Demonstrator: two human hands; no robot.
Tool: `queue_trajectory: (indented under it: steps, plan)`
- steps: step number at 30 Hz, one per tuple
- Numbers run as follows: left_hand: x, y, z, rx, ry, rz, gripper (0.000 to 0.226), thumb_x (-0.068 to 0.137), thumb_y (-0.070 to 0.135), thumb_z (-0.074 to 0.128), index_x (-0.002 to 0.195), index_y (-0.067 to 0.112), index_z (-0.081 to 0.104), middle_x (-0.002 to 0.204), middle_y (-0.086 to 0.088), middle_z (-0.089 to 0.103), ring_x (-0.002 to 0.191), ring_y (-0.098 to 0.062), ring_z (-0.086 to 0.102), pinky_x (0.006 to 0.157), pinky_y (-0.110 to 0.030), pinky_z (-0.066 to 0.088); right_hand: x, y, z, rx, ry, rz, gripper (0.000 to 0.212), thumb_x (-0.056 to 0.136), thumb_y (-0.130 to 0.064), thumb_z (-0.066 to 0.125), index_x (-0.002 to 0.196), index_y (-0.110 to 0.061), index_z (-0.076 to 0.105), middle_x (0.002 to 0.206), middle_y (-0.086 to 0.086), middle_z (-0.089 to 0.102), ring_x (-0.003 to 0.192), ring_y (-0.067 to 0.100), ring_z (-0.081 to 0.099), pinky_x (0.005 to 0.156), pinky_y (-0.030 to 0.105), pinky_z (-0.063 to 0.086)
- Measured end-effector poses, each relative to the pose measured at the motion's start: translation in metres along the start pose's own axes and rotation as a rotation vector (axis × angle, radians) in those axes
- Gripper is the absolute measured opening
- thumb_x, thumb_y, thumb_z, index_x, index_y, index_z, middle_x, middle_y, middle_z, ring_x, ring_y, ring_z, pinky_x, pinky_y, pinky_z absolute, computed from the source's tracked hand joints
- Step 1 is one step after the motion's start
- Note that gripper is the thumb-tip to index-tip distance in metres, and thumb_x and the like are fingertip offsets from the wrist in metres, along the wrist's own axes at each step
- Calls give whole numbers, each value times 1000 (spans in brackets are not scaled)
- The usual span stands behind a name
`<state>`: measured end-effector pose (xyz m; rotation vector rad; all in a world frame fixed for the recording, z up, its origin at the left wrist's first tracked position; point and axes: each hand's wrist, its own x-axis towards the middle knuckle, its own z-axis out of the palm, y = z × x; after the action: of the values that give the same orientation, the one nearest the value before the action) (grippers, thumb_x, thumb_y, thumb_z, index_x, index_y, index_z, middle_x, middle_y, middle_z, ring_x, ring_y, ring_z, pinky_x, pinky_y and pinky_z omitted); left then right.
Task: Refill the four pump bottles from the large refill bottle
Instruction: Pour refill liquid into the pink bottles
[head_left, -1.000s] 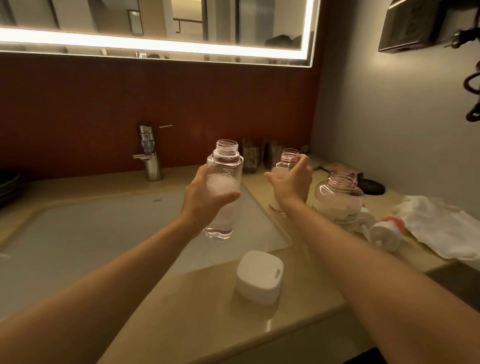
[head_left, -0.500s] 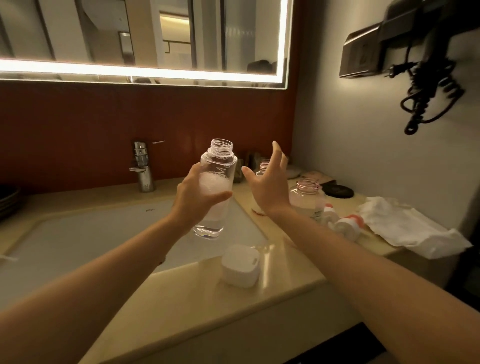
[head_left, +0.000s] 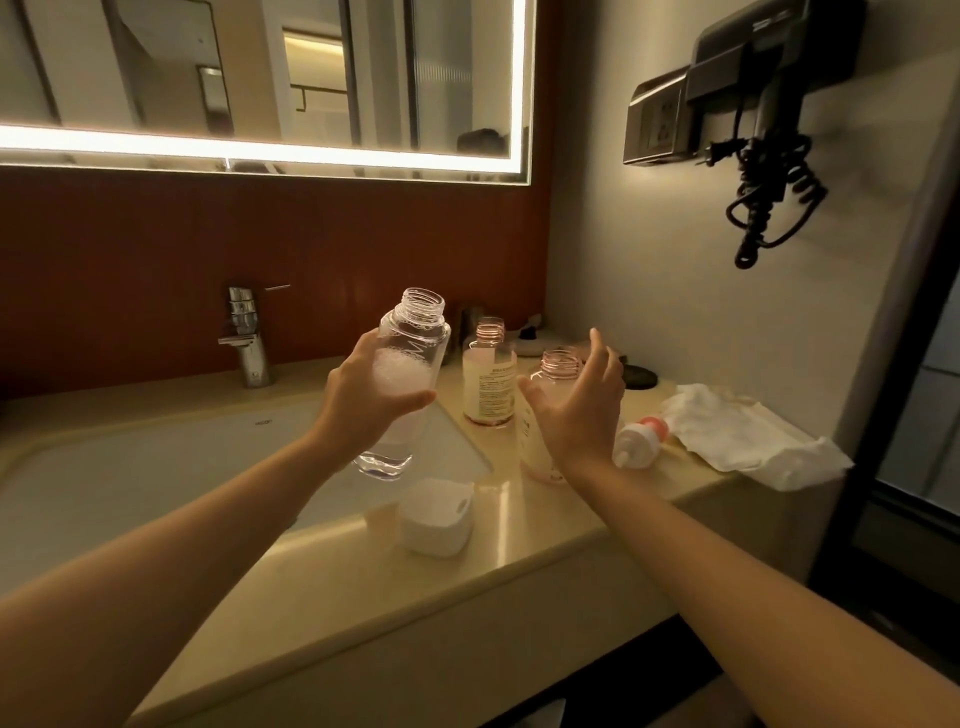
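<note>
Your left hand (head_left: 363, 410) gripped the tilted clear bottle (head_left: 415, 332); your empty, slack right hand (head_left: 582, 410) could topple the near pink bottle (head_left: 560, 365)

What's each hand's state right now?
Left hand: closed around the clear bottle, holding it up.
Right hand: open, fingers spread, holding nothing, next to an uncapped bottle.
</note>
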<state>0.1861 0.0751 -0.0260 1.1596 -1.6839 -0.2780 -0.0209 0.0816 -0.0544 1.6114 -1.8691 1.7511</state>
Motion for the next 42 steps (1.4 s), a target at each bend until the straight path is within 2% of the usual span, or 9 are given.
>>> queue_trajectory:
  steps: [4,8,13,20,23,26,28,35,42]
  plan:
    - [-1,-7,7,12,-11,-1,77,64,27,83,131,15,47,121,-7,57,103,-20,48,86,-30,38,-4,7,4,96,-114,104,97,70,-44,75,144,-17,18,143,13,33,126,25,39,93,33,42]
    - [-2,-12,10,20,-8,-3,76,63,27,84,129,17,47,117,-6,58,98,-18,48,81,-27,36,-4,7,6,130,-163,131,84,72,-37,76,136,-16,26,133,11,42,116,23,46,84,27,42]
    - [0,-14,-7,21,-5,-7,77,63,28,84,130,18,46,113,-2,56,100,-21,49,84,-32,42,10,-28,-4,214,-145,5,74,73,-34,76,130,-15,33,124,7,47,106,18,48,82,25,42]
    - [-15,-14,-66,73,84,-6,77,62,24,85,129,13,47,108,0,55,96,-16,48,80,-25,35,-27,-105,7,419,-275,-35,73,68,-39,78,124,-15,37,117,5,52,101,19,54,84,37,50]
    - [-26,-23,-92,142,110,-29,78,61,25,85,128,13,47,114,-8,60,97,-22,52,79,-29,38,-56,-124,18,468,-372,-31,74,69,-39,78,125,-16,35,118,5,53,103,20,55,82,34,49]
    - [-39,-33,-116,242,110,-27,83,61,27,85,131,12,44,116,-12,60,99,-29,55,78,-34,42,-85,-136,32,465,-440,-86,78,69,-42,76,128,-19,32,121,6,53,104,22,55,85,37,50]
    - [-48,-38,-129,302,115,-26,84,62,27,85,132,13,42,116,-12,60,100,-34,56,76,-35,41,-101,-141,38,442,-476,-92,80,69,-45,75,130,-19,31,124,5,52,105,20,53,83,31,47]
    - [-64,-42,-149,459,61,46,85,64,24,82,137,19,38,127,-7,56,104,-31,55,78,-36,42,-132,-140,46,413,-481,-167,74,71,-41,76,127,-15,35,123,6,48,98,9,44,68,9,36]
    - [-64,-36,-148,593,58,132,83,67,23,80,138,21,36,131,-5,53,111,-29,53,76,-40,44,-135,-136,51,438,-452,-169,70,71,-39,75,122,-13,34,121,7,51,97,12,47,75,22,42]
